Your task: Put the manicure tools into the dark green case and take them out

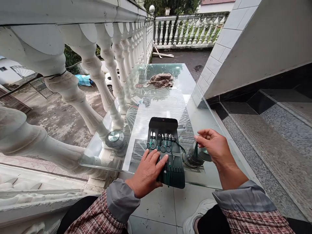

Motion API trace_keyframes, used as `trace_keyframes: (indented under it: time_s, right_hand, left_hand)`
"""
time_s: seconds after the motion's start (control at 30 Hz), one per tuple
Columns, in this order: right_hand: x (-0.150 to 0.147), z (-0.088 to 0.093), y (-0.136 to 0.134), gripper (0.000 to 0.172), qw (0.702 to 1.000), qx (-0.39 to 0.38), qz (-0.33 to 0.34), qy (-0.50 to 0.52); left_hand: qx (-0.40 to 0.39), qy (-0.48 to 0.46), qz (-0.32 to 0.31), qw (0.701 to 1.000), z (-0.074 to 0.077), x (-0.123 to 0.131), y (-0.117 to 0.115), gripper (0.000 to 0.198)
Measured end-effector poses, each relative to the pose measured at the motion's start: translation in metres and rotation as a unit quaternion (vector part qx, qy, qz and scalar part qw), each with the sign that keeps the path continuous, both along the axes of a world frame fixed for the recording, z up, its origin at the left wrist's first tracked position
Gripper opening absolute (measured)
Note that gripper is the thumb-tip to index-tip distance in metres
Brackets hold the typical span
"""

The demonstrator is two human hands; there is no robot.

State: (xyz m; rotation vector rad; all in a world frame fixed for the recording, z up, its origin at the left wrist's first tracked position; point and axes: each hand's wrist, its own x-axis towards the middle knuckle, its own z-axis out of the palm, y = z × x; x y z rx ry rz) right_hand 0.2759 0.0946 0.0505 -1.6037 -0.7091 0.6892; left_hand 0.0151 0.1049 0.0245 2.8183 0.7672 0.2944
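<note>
A black manicure case lies unfolded near the front edge of the glass table. Small scissors, nail clippers and other green-handled tools sit in its upper half. My left hand rests on the case's left side, fingers stretched out and lying on it. To the right of the case, my right hand is raised over the table, thumb and fingers pinched on a slim dark green manicure tool pointing down. Its exact kind is hard to make out. A green curved handle sticks out from the case's right side.
The glass table bears a crumpled brown cloth at its far end and a small card on the left. A white balustrade runs along the left. Stone steps rise on the right.
</note>
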Motion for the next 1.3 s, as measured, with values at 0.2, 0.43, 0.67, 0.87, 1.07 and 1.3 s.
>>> trace_keyframes:
  time_s: [0.2, 0.43, 0.67, 0.87, 1.07, 1.3]
  right_hand:
    - [0.029, -0.027, -0.012, 0.034, 0.995, -0.092, 0.013, -0.046]
    - [0.033, -0.034, -0.015, 0.028, 0.975, -0.144, 0.028, -0.167]
    - [0.010, -0.015, -0.023, 0.027, 0.940, -0.104, 0.005, -0.326]
    - [-0.046, -0.009, -0.031, 0.023, 0.939, -0.060, 0.214, -0.264]
    - [-0.065, -0.011, -0.025, 0.016, 0.925, -0.093, 0.235, -0.284]
    - [-0.071, -0.020, -0.016, 0.013, 0.951, -0.074, 0.227, -0.196]
  left_hand:
    - [0.002, 0.001, 0.001, 1.000, 0.002, 0.001, 0.000, 0.111]
    - [0.004, 0.008, 0.007, 1.000, 0.003, 0.002, -0.001, 0.109]
    - [0.002, 0.010, 0.001, 1.000, -0.001, 0.000, 0.000, 0.113]
    - [0.014, -0.003, 0.004, 1.000, -0.002, 0.001, 0.000, 0.111]
    - [0.014, -0.004, 0.005, 1.000, -0.003, 0.001, 0.000, 0.113]
    - [0.009, -0.007, 0.004, 1.000, -0.001, 0.001, -0.001, 0.114]
